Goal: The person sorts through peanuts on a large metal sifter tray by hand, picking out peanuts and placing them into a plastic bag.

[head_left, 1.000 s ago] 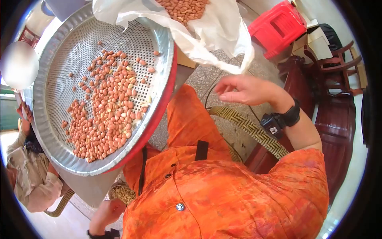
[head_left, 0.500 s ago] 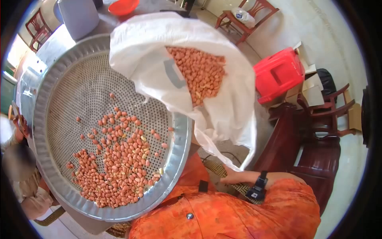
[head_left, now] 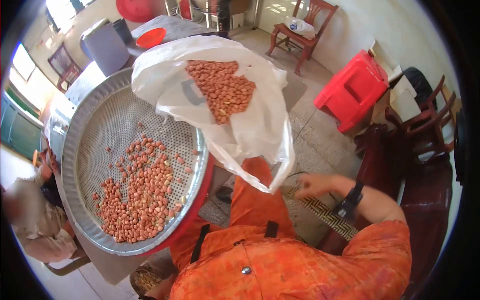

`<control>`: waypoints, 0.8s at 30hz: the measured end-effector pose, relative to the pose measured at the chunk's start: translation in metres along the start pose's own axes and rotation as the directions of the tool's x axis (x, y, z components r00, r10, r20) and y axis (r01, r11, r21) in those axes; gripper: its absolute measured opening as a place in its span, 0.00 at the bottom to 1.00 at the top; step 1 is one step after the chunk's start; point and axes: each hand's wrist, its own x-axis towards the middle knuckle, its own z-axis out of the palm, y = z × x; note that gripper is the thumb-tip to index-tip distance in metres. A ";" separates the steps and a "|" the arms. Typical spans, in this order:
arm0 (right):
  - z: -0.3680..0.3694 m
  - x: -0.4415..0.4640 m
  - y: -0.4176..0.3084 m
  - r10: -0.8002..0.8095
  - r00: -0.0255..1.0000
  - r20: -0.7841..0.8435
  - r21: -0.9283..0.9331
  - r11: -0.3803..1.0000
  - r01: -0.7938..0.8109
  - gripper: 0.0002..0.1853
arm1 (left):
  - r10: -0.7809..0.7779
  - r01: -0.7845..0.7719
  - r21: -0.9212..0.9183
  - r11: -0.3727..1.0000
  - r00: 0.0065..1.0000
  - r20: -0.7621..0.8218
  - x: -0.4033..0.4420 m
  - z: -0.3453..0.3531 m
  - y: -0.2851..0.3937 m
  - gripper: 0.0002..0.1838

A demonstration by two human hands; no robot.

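Observation:
My right hand, with a black band on the wrist, is beside the lower corner of a white plastic bag. Its fingers look loosely apart, with nothing visible in them. Reddish peanuts lie inside the open-mouthed bag, which overlaps the right rim of a round metal sieve pan. More shelled peanuts are spread over the lower part of its perforated bottom. Of my left arm only a bit of forearm shows at the bottom edge; the hand is out of sight.
Across the table, another person sits at the left. A grey container and an orange-red bowl stand on the table's far part. A red plastic container, a wooden chair and a dark wooden bench are to the right.
My right hand has risen and moved right, away from the bag's lower corner. My view has shifted, showing more floor and my legs. The peanuts in the pan look unchanged.

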 end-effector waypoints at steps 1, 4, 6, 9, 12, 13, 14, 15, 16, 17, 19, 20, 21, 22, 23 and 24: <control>-0.011 -0.001 0.004 -0.011 0.992 -0.128 -0.024 1.000 0.008 0.25 | -0.002 0.002 0.025 1.000 1.000 0.002 -0.002 -0.012 0.005 0.24; -0.078 -0.025 -0.036 -0.142 0.887 -0.440 -0.021 0.989 0.148 0.36 | -0.012 0.013 0.116 0.993 1.000 -0.009 -0.020 -0.054 0.026 0.25; -0.103 -0.018 -0.052 -0.394 0.688 -0.610 -0.272 0.919 0.285 0.42 | 0.004 -0.005 0.162 0.987 1.000 0.004 -0.042 -0.075 0.058 0.24; -0.122 0.018 -0.082 -0.569 0.515 -0.641 -0.569 0.803 0.180 0.49 | 0.122 -0.133 0.212 0.968 0.990 0.063 -0.081 -0.112 0.128 0.18; -0.127 0.057 -0.124 -0.458 0.621 -0.635 -0.542 0.838 0.064 0.47 | 0.301 -0.299 -0.051 0.953 0.952 0.051 -0.101 -0.129 0.181 0.16; -0.129 0.065 -0.132 -0.439 0.673 -0.595 -0.492 0.861 0.127 0.46 | 0.301 -0.299 -0.054 0.953 0.953 0.041 -0.109 -0.136 0.199 0.16; -0.132 0.072 -0.138 -0.422 0.723 -0.548 -0.437 0.881 0.183 0.45 | 0.374 -0.376 -0.084 0.923 0.927 -0.034 -0.116 -0.143 0.217 0.15; -0.134 0.077 -0.142 -0.417 0.731 -0.540 -0.427 0.884 0.188 0.43 | 0.439 -0.450 -0.108 0.886 0.892 -0.111 -0.119 -0.147 0.225 0.15; -0.136 0.092 -0.138 -0.425 0.730 -0.536 -0.436 0.879 0.192 0.43 | 0.439 -0.451 -0.114 0.885 0.891 -0.120 -0.117 -0.153 0.223 0.15; -0.138 0.115 -0.127 -0.465 0.691 -0.554 -0.395 0.877 0.274 0.44 | 0.456 -0.476 -0.057 0.877 0.865 -0.210 -0.114 -0.159 0.218 0.15; -0.143 0.112 -0.136 -0.505 0.675 -0.538 -0.334 0.863 0.379 0.44 | 0.467 -0.494 -0.001 0.869 0.822 -0.325 -0.110 -0.171 0.219 0.14; -0.146 0.116 -0.138 -0.507 0.679 -0.530 -0.340 0.861 0.378 0.44 | 0.465 -0.496 -0.011 0.868 0.823 -0.327 -0.105 -0.176 0.219 0.14; -0.147 0.122 -0.137 -0.386 0.704 -0.597 -0.112 0.908 0.403 0.44 | 0.499 -0.512 0.064 0.856 0.789 -0.358 -0.099 -0.179 0.218 0.14; -0.147 0.132 -0.133 -0.249 0.736 -0.630 0.126 0.902 0.413 0.45 | 0.530 -0.520 0.138 0.843 0.757 -0.382 -0.095 -0.183 0.217 0.13; -0.151 0.197 -0.101 -0.322 0.754 -0.573 0.382 0.709 0.593 0.44 | 0.504 -0.495 0.127 0.860 0.780 -0.370 -0.092 -0.188 0.221 0.13; -0.157 0.193 -0.099 -0.351 0.822 -0.448 0.738 0.374 0.561 0.45 | 0.495 -0.491 0.112 0.864 0.788 -0.367 -0.089 -0.192 0.220 0.13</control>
